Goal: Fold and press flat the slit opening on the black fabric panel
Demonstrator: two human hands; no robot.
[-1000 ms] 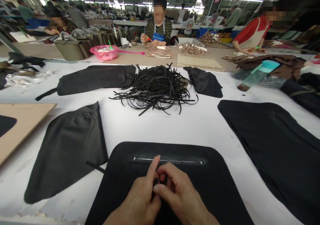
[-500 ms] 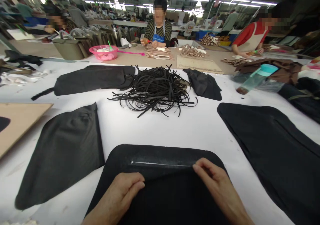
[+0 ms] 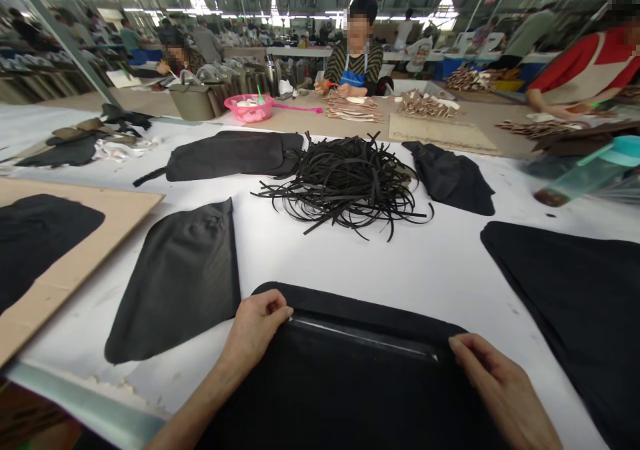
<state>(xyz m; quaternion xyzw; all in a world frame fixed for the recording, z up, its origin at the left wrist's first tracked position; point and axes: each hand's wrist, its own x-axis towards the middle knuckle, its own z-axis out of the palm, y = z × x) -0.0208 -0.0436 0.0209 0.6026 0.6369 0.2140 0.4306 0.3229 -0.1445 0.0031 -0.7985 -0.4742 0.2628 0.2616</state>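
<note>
A black fabric panel (image 3: 350, 383) with rounded corners lies on the white table in front of me, with a long, narrow slit (image 3: 363, 335) across its upper part. My left hand (image 3: 255, 327) pinches the panel's upper edge near the slit's left end. At the right end of the slit, my right hand (image 3: 487, 377) has its fingers gathered on the fabric, and its thumb is hidden. The panel's lower part runs out of view.
A heap of black strips (image 3: 345, 187) lies ahead, among black fabric pieces (image 3: 180, 283) (image 3: 565, 303) (image 3: 450, 177). A cardboard sheet (image 3: 130, 200) is at left. A pink basin (image 3: 249, 108), a drink bottle (image 3: 590, 177) and co-workers stand beyond, around a tan table (image 3: 300, 120).
My left hand has moved up from the panel's lower left to the slit's left end. My right hand has shifted right and down. The view has turned, so everything sits further right.
</note>
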